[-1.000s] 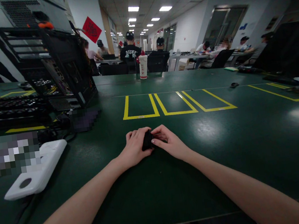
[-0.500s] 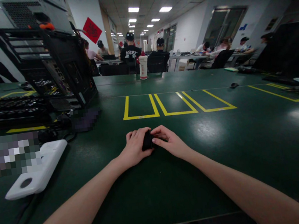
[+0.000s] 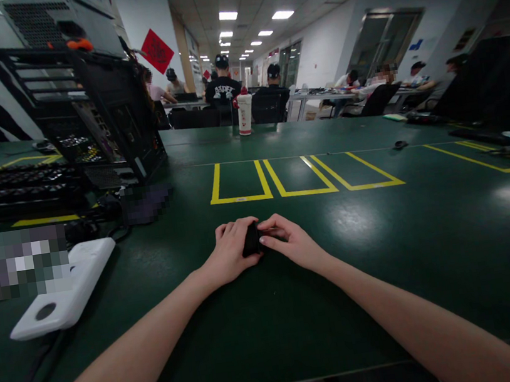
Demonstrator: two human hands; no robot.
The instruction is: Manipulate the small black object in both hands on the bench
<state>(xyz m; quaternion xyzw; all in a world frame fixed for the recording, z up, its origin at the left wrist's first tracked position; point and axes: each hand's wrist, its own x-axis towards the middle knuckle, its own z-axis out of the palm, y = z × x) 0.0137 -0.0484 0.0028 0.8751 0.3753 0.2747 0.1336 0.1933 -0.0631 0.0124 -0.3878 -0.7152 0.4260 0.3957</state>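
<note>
A small black object is held low over the green table, or rests on it; which of these I cannot tell. My left hand is closed round it, fingers over the top and thumb along the near edge. From the other side my right hand meets its right face with thumb and fingertips drawn together. The palms hide much of the object, so its kind is unclear.
Yellow tape outlines lie beyond my hands, with a white cup farther back. To the left are a white power bank-like device with a cable and a black computer case. A small dark item lies right; several people sit behind.
Both hands stay in place round the black object. Its visible face looks slightly turned, with more of its surface showing between the hands.
</note>
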